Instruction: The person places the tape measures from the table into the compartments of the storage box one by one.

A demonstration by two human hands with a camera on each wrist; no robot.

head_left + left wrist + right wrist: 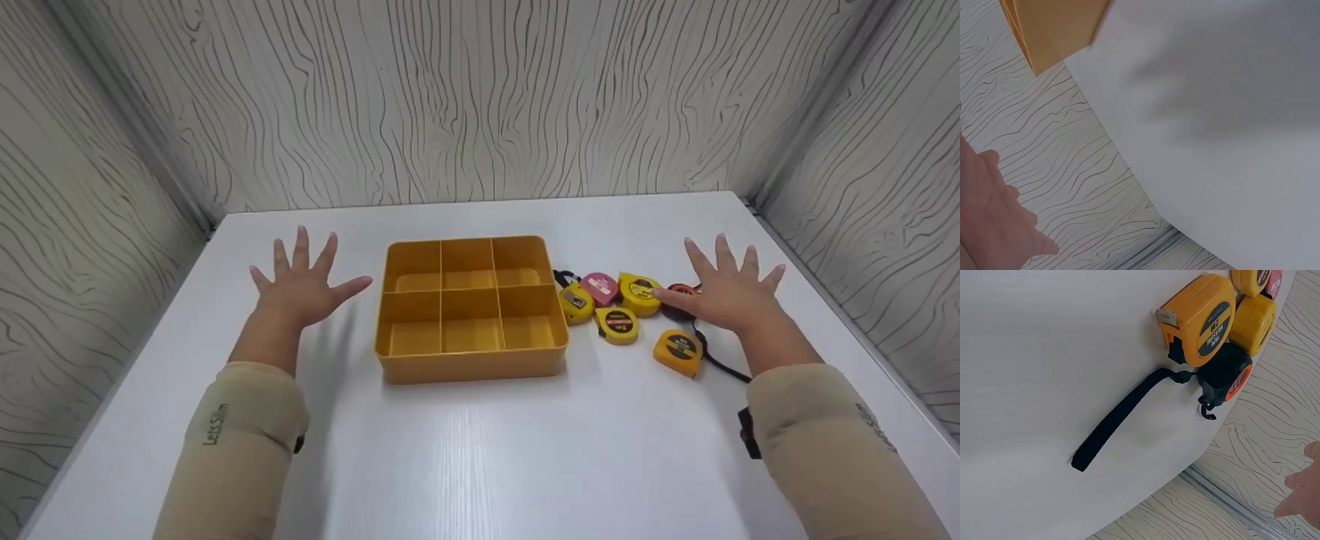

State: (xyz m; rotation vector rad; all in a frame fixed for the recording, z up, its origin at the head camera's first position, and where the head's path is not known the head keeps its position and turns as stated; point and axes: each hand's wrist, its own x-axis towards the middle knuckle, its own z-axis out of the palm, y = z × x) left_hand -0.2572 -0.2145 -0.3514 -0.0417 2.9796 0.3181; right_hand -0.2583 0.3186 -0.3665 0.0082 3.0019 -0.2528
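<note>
My left hand (298, 292), fingers spread, hovers over the table left of an orange-yellow box (472, 366) divided into several compartments. On the other side, my right hand (731, 296) is spread too and holds nothing. Its thumb overlaps a black tape measure with an orange label (1227, 371) in the head view. Nearby lie an orange tape measure (679, 352), a yellow one (639, 293), a pink one (599, 288), a yellow one with a red label (618, 325) and another yellow one (577, 303) against the box.
A black wrist strap (1123, 413) trails from the black tape measure across the white table (480, 450). Wood-grain panels (480, 105) stand behind the table and at both sides. The box sits near the table's middle.
</note>
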